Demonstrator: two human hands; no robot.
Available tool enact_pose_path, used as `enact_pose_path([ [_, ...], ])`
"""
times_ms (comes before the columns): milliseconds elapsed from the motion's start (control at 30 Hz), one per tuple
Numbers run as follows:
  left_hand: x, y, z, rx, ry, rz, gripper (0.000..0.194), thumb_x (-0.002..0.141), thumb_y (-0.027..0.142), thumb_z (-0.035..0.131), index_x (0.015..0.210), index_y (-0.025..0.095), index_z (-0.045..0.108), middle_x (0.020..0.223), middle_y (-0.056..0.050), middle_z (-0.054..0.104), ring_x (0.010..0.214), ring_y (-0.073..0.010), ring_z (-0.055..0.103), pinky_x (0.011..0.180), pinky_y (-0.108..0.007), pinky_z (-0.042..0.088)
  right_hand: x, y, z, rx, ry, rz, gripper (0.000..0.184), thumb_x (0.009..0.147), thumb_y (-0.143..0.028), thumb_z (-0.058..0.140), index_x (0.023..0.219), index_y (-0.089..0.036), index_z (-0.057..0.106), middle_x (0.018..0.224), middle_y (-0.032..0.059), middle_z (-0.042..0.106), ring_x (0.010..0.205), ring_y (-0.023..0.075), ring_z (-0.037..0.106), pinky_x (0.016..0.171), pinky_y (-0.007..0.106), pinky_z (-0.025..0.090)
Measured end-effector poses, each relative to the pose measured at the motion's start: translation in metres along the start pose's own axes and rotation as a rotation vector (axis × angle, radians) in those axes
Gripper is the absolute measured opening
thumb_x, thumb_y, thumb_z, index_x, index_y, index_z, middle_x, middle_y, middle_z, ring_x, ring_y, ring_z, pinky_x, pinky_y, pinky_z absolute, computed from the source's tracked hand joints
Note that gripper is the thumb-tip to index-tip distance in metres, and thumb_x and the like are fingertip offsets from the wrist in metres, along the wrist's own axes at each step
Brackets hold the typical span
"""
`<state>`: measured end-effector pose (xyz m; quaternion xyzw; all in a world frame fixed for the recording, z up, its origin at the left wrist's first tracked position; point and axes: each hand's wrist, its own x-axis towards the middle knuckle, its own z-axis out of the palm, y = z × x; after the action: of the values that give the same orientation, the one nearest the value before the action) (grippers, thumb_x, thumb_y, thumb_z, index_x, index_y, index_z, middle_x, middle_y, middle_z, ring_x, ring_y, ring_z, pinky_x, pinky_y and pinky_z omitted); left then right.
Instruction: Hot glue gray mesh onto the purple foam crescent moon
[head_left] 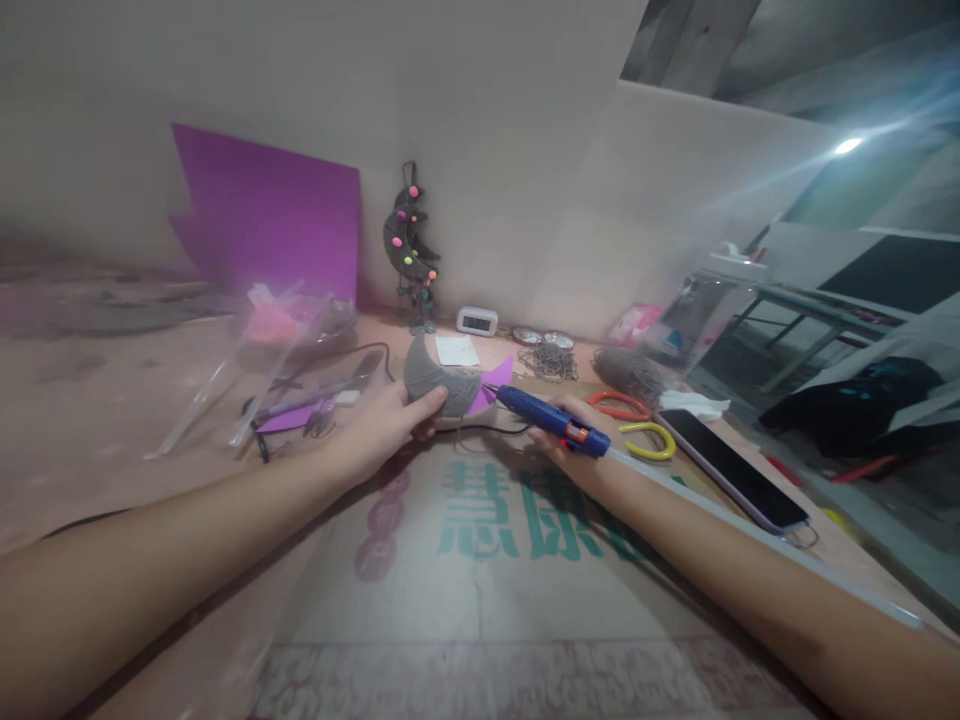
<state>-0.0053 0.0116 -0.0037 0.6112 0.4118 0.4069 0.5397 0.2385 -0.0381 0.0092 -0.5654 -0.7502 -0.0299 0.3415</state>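
My left hand point(416, 415) is closed on a crescent moon shape point(435, 375) partly wrapped in grey yarn, its thumb on the front and the other fingers mostly behind. The crescent's right end is bare purple card point(496, 383). My right hand point(574, 440) grips a blue hot glue gun point(551, 418) with a small red light near its trigger. The nozzle points left, at or very close to the border between yarn and purple card; contact cannot be made out. A long clear glue stick point(697, 490) sticks out of the gun's back end.
Printed cardboard point(480, 590) covers the table. At right lie a phone point(735, 470), orange-handled point(619, 405) and yellow-handled point(651, 441) tools and grey yarn point(626, 372). Behind are a clock point(477, 321) and a decorated moon hanging point(409, 235); purple card point(277, 220) leans left.
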Motion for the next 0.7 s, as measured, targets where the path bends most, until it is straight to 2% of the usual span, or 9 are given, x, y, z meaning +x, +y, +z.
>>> enact_pose_path([
  [700, 0.0001, -0.0001, 0.0003, 0.001, -0.022, 0.003, 0.034, 0.082, 0.049, 0.058, 0.070, 0.018, 0.049, 0.053, 0.004, 0.049, 0.039, -0.0064, 0.035, 0.038, -0.021, 0.023, 0.0027, -0.0073, -0.0051, 0.013, -0.057, 0.062, 0.024, 0.076, -0.045, 0.060, 0.071, -0.021, 0.057, 0.063, 0.0007, 0.061, 0.060, 0.0167, 0.054, 0.055, 0.027, 0.039],
])
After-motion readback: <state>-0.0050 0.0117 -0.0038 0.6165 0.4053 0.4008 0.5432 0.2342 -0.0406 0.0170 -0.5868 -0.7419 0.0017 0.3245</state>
